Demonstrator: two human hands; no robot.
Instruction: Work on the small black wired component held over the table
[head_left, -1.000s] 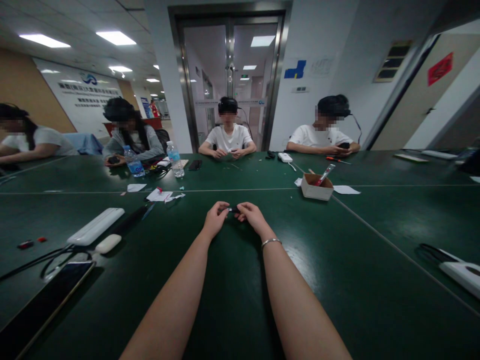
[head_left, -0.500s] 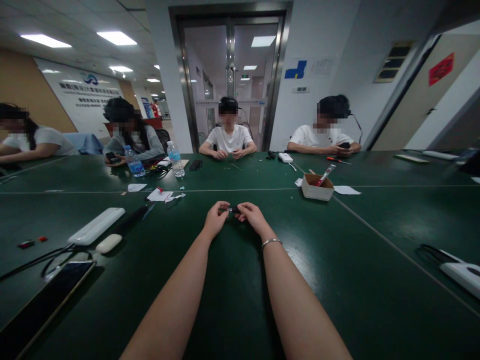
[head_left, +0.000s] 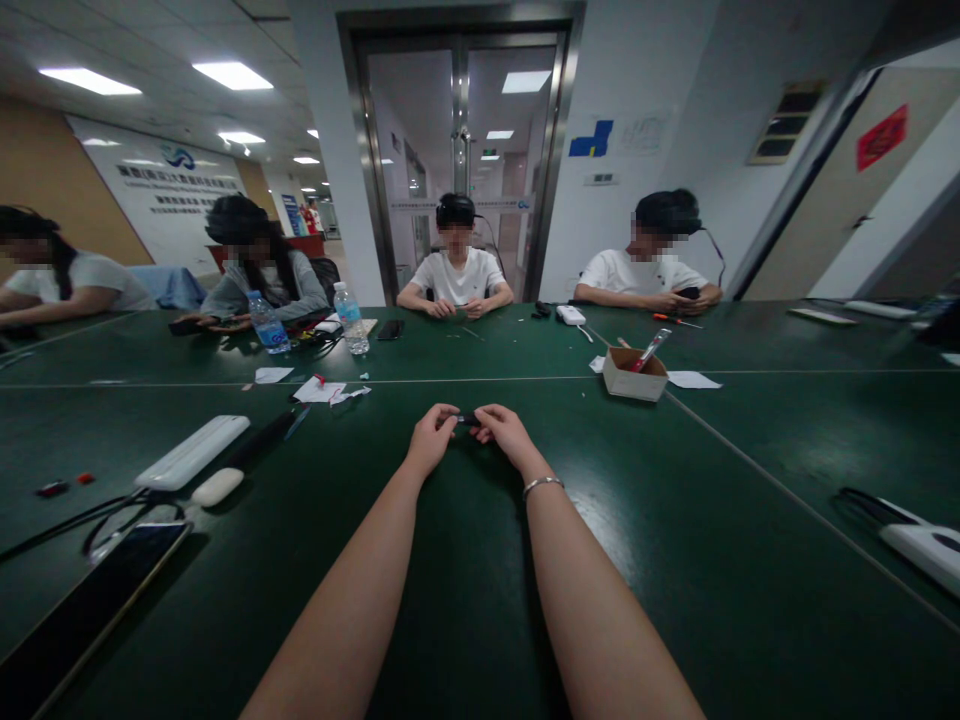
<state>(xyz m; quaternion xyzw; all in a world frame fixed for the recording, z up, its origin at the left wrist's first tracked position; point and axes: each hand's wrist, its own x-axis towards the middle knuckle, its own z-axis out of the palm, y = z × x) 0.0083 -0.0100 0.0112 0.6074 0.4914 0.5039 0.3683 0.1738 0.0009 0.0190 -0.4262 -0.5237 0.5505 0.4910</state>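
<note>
Out over the green table (head_left: 465,600), my two hands meet at a small black stick-like object with a silvery end (head_left: 468,419). Its exact kind is too small to make out. My left hand (head_left: 433,438) pinches the silvery end between thumb and fingers. The black body is gripped by my right hand (head_left: 504,428), its fingers closed around it and a silver bracelet (head_left: 543,485) at the wrist. Fingertips cover part of the object at both sides.
To the left lie a phone (head_left: 97,600), a white power bank (head_left: 193,452) with cables, and a white oval case (head_left: 218,488). A small box (head_left: 634,375) with tools stands at right. Scraps of paper (head_left: 319,389) and two bottles (head_left: 351,318) are farther off. Several people sit opposite.
My hands and the black object stay almost still. Across the table, the person in grey at left has lowered their hands and moved the dark thing they hold leftward.
</note>
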